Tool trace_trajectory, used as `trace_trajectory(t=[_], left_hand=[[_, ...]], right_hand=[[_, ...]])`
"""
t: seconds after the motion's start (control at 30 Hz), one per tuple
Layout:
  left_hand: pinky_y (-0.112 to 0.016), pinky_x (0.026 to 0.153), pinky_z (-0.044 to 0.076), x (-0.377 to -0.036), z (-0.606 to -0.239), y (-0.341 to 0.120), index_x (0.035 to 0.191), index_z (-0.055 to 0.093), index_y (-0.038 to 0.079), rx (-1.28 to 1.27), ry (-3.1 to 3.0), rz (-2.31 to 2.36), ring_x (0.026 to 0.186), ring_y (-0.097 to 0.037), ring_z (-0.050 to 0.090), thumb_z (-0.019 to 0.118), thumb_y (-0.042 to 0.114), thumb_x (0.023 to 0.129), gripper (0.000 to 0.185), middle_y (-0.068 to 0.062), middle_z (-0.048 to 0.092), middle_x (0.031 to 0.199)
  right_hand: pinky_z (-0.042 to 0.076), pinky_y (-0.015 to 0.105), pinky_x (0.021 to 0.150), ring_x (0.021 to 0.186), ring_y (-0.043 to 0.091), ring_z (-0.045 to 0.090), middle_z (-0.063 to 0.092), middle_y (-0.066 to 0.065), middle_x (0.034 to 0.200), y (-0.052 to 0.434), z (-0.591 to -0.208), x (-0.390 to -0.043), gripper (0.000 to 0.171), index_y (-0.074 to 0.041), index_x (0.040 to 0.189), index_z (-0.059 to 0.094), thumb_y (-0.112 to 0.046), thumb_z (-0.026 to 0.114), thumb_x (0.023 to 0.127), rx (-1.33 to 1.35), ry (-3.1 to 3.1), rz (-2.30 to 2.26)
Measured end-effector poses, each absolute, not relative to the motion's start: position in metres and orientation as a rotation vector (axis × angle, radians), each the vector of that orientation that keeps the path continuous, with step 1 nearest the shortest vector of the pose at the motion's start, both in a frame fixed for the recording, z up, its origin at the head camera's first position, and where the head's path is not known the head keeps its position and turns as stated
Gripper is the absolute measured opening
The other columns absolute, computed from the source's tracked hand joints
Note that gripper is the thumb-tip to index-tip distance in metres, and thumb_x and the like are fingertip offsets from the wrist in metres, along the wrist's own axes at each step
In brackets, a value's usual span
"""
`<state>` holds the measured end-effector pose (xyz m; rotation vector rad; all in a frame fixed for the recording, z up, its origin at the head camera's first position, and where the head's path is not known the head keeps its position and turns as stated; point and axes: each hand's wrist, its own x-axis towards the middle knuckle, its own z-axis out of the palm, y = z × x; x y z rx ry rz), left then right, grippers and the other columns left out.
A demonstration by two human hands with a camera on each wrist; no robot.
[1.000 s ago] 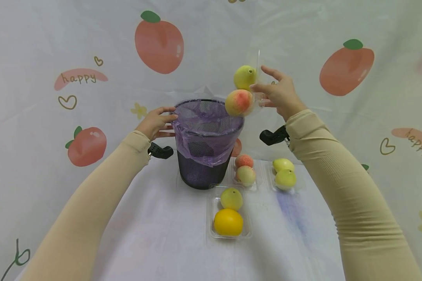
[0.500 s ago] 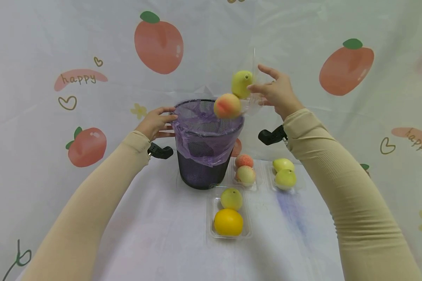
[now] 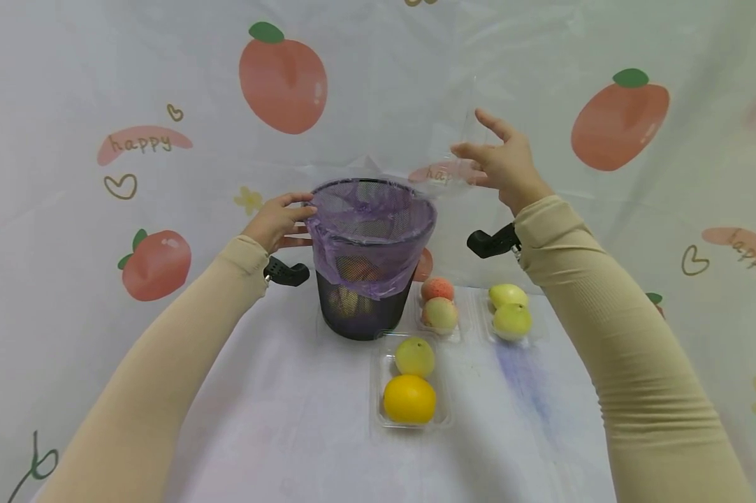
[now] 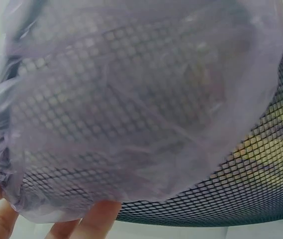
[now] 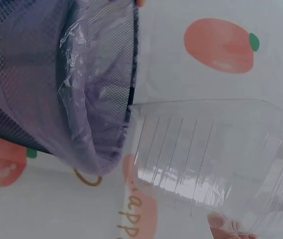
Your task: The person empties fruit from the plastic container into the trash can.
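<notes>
A black mesh wastebasket (image 3: 360, 325), lined with a purple plastic bag (image 3: 378, 262), stands on the white table. My left hand (image 3: 276, 222) rests against its left side; in the left wrist view, spread fingers (image 4: 100, 219) touch the liner and rim. My right hand (image 3: 506, 162) holds a clear plastic fruit box (image 5: 201, 149), tipped on its side, right of the basket's mouth. No fruit shows in that box. Yellow and reddish fruit (image 3: 351, 297) shows through the mesh, low in the basket.
In front, a clear box (image 3: 442, 412) holds a green fruit (image 3: 415, 357) and a yellow fruit (image 3: 409, 399). Behind it are two peaches (image 3: 439, 315) in another box. Two yellow-green fruits (image 3: 512, 321) sit in a box farther right. A fruit-printed cloth (image 3: 378, 84) hangs behind.
The peach and the yellow-green fruit have slid out of the right hand's box and dropped into the wastebasket. The right hand has drawn back slightly right with the box; the left hand stays put.
</notes>
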<state>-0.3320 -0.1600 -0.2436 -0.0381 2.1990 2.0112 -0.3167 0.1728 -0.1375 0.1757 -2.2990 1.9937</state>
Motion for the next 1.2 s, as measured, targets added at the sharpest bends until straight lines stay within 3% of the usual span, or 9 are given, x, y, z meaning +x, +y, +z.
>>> trace_trajectory(t=[0.1, 0.2, 0.3, 0.4, 0.5, 0.7, 0.83, 1.07, 1.2], left_hand=[[-0.037, 0.092, 0.057, -0.332, -0.244, -0.160, 0.152, 0.032, 0.020, -0.043, 2.197, 2.016, 0.108, -0.022, 0.054, 0.050, 0.019, 0.102, 0.053, -0.001, 0.046, 0.125], [-0.036, 0.091, 0.057, -0.332, -0.244, -0.160, 0.152, 0.032, 0.021, -0.039, 2.197, 2.015, 0.110, -0.022, 0.054, 0.050, 0.020, 0.102, 0.053, -0.002, 0.045, 0.127], [-0.035, 0.089, 0.058, -0.333, -0.245, -0.160, 0.153, 0.031, 0.021, -0.031, 2.201, 2.013, 0.108, -0.022, 0.054, 0.050, 0.021, 0.102, 0.054, -0.001, 0.046, 0.126], [-0.034, 0.087, 0.058, -0.332, -0.244, -0.161, 0.152, 0.032, 0.021, -0.027, 2.200, 2.015, 0.104, -0.020, 0.055, 0.050, 0.021, 0.102, 0.053, -0.001, 0.046, 0.123], [-0.034, 0.086, 0.059, -0.331, -0.244, -0.161, 0.152, 0.032, 0.021, -0.027, 2.193, 2.020, 0.103, -0.020, 0.055, 0.050, 0.021, 0.102, 0.053, 0.000, 0.046, 0.121], [-0.034, 0.087, 0.058, -0.330, -0.243, -0.160, 0.152, 0.032, 0.021, -0.026, 2.179, 2.030, 0.104, -0.020, 0.055, 0.050, 0.020, 0.102, 0.053, 0.000, 0.047, 0.120], [-0.034, 0.087, 0.058, -0.330, -0.244, -0.160, 0.152, 0.032, 0.022, -0.032, 2.174, 2.033, 0.103, -0.020, 0.056, 0.050, 0.020, 0.102, 0.053, 0.000, 0.047, 0.118], [-0.033, 0.084, 0.059, -0.329, -0.244, -0.161, 0.152, 0.033, 0.020, -0.023, 2.169, 2.043, 0.101, -0.019, 0.056, 0.050, 0.019, 0.102, 0.053, 0.000, 0.047, 0.118], [-0.033, 0.085, 0.059, -0.329, -0.244, -0.161, 0.152, 0.032, 0.020, -0.024, 2.171, 2.042, 0.100, -0.019, 0.056, 0.050, 0.020, 0.102, 0.053, 0.000, 0.047, 0.117]], right_hand=[[0.059, 0.027, 0.081, 0.130, 0.032, 0.048, 0.046, 0.010, 0.147, 0.179, -0.141, -0.315, 0.073, -0.042, 0.146, 0.037, -0.017, 0.073, 0.088, 0.214, -2.250, 2.095], [0.059, 0.022, 0.066, 0.121, 0.029, 0.047, 0.034, 0.009, 0.154, 0.187, -0.145, -0.314, 0.074, -0.042, 0.149, 0.032, -0.019, 0.070, 0.090, 0.224, -2.202, 2.207], [0.058, 0.030, 0.086, 0.132, 0.032, 0.036, 0.015, 0.007, 0.161, 0.196, -0.151, -0.313, 0.073, -0.044, 0.150, 0.027, -0.023, 0.066, 0.093, 0.210, -2.165, 2.314], [0.045, 0.040, 0.108, 0.148, 0.033, 0.011, 0.001, 0.004, 0.162, 0.205, -0.158, -0.312, 0.072, -0.047, 0.150, 0.023, -0.027, 0.063, 0.095, 0.187, -2.114, 2.421], [0.041, 0.040, 0.109, 0.150, 0.030, 0.003, -0.003, -0.001, 0.163, 0.217, -0.166, -0.310, 0.071, -0.048, 0.150, 0.019, -0.030, 0.061, 0.096, 0.164, -2.071, 2.505], [0.060, 0.031, 0.084, 0.147, 0.030, 0.015, 0.003, 0.004, 0.161, 0.242, -0.188, -0.302, 0.072, -0.047, 0.151, 0.018, -0.032, 0.062, 0.095, 0.128, -1.995, 2.638], [0.060, 0.034, 0.084, 0.146, 0.028, 0.018, 0.009, 0.006, 0.158, 0.256, -0.201, -0.294, 0.066, -0.048, 0.149, 0.027, -0.028, 0.061, 0.096, 0.098, -1.857, 2.775], [0.060, 0.041, 0.083, 0.104, 0.025, 0.065, 0.032, 0.011, 0.140, 0.279, -0.227, -0.280, 0.064, -0.044, 0.151, 0.025, -0.021, 0.055, 0.099, 0.230, -1.663, 2.973], [0.060, 0.044, 0.083, 0.103, 0.030, 0.066, 0.046, 0.013, 0.123, 0.292, -0.246, -0.271, 0.066, -0.042, 0.153, 0.018, -0.017, 0.050, 0.101, 0.322, -1.585, 3.054]])
